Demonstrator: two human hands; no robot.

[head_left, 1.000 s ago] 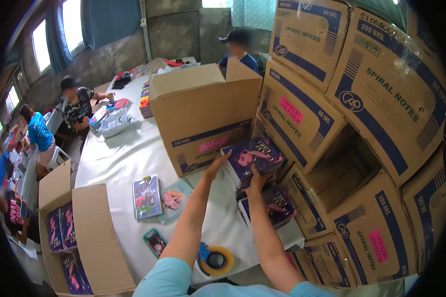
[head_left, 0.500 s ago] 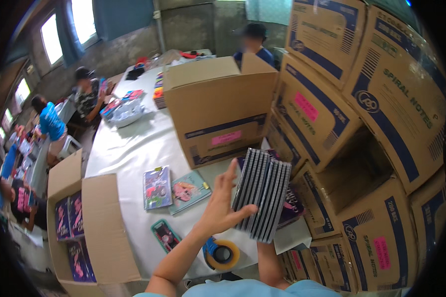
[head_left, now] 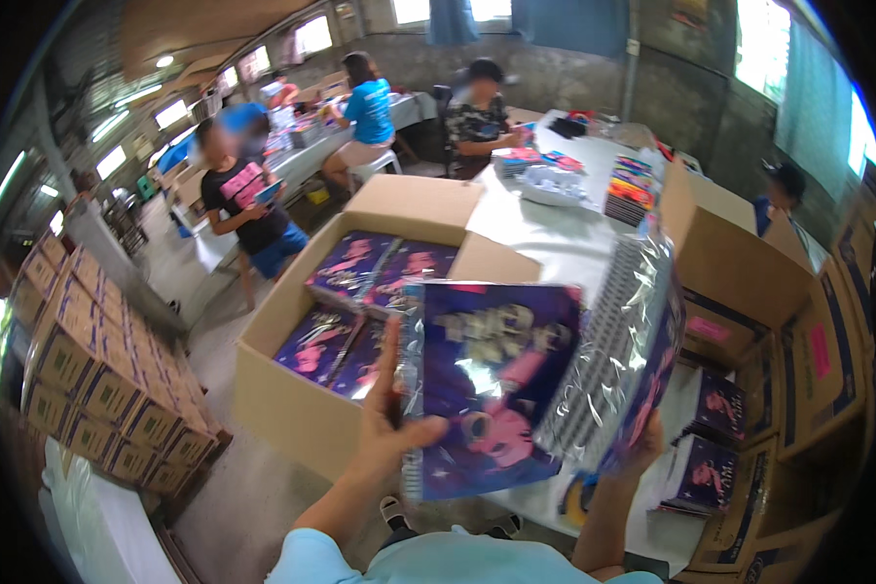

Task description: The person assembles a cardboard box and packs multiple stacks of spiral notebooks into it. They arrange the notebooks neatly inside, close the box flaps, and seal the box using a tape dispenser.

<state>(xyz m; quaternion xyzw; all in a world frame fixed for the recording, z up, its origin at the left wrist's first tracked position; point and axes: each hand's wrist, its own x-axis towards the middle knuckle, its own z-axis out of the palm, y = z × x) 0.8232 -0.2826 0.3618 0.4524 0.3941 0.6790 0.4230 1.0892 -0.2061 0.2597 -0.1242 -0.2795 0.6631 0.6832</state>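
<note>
In front of me, the left edge of a purple spiral notebook [head_left: 496,389] with pink artwork sits in my left hand [head_left: 384,423]. My thumb lies over its cover, and the fingers run along its edge. My right hand [head_left: 642,443] grips a thick stack of spiral notebooks [head_left: 603,341], tilted, with glossy edges and dark bindings showing. The two bundles lean close together at their lower ends. Just beyond my left hand, an open cardboard box [head_left: 292,419] holds several piles of the same purple notebooks [head_left: 355,263].
More purple notebooks [head_left: 706,477] lie in piles on the white table [head_left: 555,238] at right, beside stacked cartons [head_left: 827,365]. A tape roll [head_left: 576,501] is partly hidden near my right wrist. Cartons [head_left: 117,360] fill a pallet at left. Several people work farther back.
My view has swung left, toward the open box. The notebooks have been carried off the table area to near the box. My left hand, open before, now grips a notebook.
</note>
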